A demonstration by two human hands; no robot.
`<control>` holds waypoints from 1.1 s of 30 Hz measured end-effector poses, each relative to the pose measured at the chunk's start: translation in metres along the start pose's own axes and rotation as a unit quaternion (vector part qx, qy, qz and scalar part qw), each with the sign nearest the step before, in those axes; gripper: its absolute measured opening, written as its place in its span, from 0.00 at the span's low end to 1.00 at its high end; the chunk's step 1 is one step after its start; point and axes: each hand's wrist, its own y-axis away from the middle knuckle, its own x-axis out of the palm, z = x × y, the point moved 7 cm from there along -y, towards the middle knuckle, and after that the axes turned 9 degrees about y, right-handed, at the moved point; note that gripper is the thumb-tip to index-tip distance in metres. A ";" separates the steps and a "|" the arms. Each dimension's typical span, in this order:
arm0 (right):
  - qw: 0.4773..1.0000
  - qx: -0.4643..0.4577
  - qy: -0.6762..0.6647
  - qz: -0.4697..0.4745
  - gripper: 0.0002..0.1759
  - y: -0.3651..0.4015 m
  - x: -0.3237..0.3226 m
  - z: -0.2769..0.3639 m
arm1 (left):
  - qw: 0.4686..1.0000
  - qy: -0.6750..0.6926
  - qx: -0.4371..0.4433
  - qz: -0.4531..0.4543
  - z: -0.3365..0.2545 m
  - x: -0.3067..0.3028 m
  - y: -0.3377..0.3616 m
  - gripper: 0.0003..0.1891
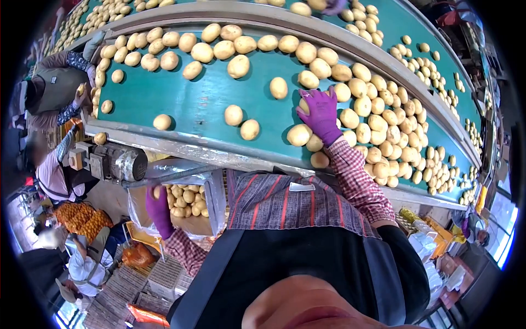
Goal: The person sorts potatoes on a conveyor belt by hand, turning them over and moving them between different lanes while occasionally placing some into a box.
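My right hand (320,114), in a purple glove, reaches over the green conveyor belt (192,104) with its fingers curled round a potato (303,106). Loose potatoes lie close about it, with a dense heap of potatoes (378,126) to its right. Low on the left, my left hand (158,211), also gloved in purple, is beside a plastic-lined box (217,192) that holds potatoes (188,200). A potato (157,192) shows between its fingers, partly covered by the glove.
The belt has a metal edge (208,152) in front of me and a motor (127,163) at its left end. Co-workers (60,82) stand on the left. Another belt (408,30) with potatoes runs behind. Filled orange net sacks (82,221) stand lower left.
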 end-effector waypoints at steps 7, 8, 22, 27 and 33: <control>0.999 -0.008 -0.036 -0.034 0.31 0.024 -0.004 -0.021 | 0.859 -0.436 -0.208 0.167 -0.008 0.083 0.034 0.31; 0.999 0.005 -0.039 -0.016 0.31 0.035 -0.008 -0.029 | 0.913 -0.358 -0.150 0.126 -0.063 0.087 0.026 0.27; 0.988 0.129 0.054 0.069 0.32 0.131 -0.023 -0.183 | 0.971 0.005 0.223 0.092 -0.314 0.297 0.016 0.40; 0.974 0.221 0.058 0.008 0.34 0.186 -0.036 -0.284 | 0.941 -0.016 0.294 0.166 -0.362 0.353 0.070 0.33; 0.955 0.274 -0.034 -0.105 0.30 0.213 -0.065 -0.292 | 0.866 0.111 0.331 0.357 -0.475 0.432 0.113 0.21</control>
